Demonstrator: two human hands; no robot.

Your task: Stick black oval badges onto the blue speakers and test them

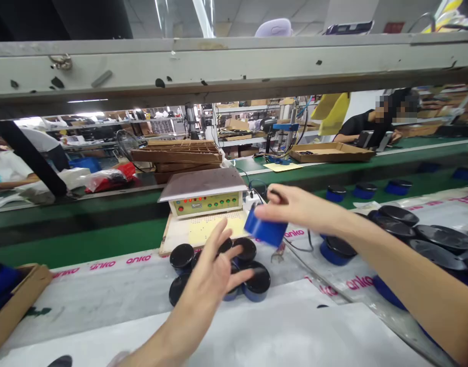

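My right hand (285,206) grips a blue cup-like part (266,229), tilted and a little blurred, in the air right of the control box. Below and left of it, my left hand (221,265) has its fingers spread and holds nothing. It hovers over a cluster of round blue parts with black tops (257,279), hiding some of them. Whether its fingertips touch any of these parts is unclear.
A control box (207,201) with lit buttons stands behind the cluster. More round parts (446,237) lie at the right, and others (335,192) stand on the green belt (104,229). A cardboard box (22,306) is at left. People sit beyond the belt.
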